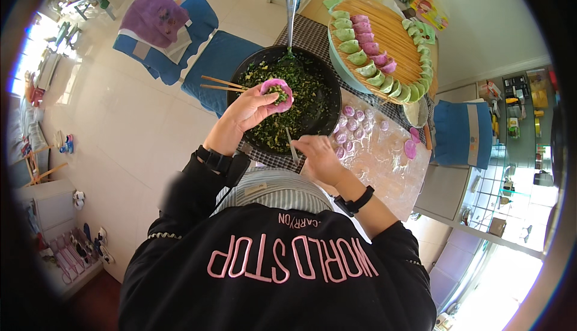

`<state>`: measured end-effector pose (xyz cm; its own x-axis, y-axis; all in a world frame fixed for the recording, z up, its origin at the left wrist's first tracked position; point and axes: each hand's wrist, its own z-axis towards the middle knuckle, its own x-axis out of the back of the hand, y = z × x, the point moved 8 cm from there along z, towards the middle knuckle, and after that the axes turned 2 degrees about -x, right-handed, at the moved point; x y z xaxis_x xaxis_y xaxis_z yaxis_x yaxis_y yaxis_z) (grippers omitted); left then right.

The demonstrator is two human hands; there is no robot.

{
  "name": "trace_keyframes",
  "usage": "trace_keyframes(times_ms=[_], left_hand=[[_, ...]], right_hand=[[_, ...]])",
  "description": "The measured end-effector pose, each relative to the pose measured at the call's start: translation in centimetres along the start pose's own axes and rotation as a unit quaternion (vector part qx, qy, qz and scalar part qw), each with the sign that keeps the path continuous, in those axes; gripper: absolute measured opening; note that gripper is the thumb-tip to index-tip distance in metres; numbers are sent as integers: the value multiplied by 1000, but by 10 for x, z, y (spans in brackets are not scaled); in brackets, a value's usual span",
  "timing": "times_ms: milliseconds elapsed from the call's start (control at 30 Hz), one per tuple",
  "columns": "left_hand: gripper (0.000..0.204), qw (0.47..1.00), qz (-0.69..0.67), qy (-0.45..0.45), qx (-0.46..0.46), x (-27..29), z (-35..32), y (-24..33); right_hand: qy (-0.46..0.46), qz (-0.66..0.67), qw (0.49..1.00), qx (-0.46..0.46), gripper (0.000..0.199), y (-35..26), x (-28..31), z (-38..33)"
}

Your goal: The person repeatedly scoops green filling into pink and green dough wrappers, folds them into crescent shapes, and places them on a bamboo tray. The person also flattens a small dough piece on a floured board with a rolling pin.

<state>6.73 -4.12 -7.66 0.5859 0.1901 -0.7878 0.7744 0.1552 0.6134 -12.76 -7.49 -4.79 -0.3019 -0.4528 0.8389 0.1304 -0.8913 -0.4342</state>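
Note:
My left hand [245, 110] is closed around the edge of a round purple dumpling wrapper [287, 99], with a small heap of green filling [277, 93] in its middle. It is held over the left part of a black pan [332, 77] of chopped green and yellow filling [264, 128]. At the pan's near edge, my right hand [318, 155] pinches a slim, pale metal utensil [293, 146]; what its tip looks like is unclear. A pair of wooden chopsticks [219, 84] lies across the pan's left rim. A long-handled metal spoon [291, 15] leans out over the far rim.
Right of the pan, several purple dough pieces [359, 115] lie on a floured board [390, 174], with flat purple wrappers [410, 149] at its right. Beyond, a round bamboo tray [384, 36] bears rows of green and pink dumplings. Blue-covered chairs [225, 60] stand at the left.

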Motion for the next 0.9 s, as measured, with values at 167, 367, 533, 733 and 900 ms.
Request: trace_keyframes(times_ms=[167, 367, 533, 733, 900], left_hand=[[56, 994, -69, -59, 54, -50, 6, -16], [43, 991, -91, -50, 87, -58, 3, -17], [38, 994, -51, -3, 101, -55, 1, -20], [37, 990, 130, 22, 49, -66, -1, -8], [35, 990, 141, 10, 19, -79, -1, 3]], right_hand=[[174, -83, 981, 21, 43, 7, 62, 46], [207, -88, 970, 96, 34, -1, 87, 56], [228, -26, 971, 63, 29, -2, 89, 68], [280, 44, 959, 14, 23, 4, 93, 74], [293, 50, 954, -39, 20, 7, 97, 79]])
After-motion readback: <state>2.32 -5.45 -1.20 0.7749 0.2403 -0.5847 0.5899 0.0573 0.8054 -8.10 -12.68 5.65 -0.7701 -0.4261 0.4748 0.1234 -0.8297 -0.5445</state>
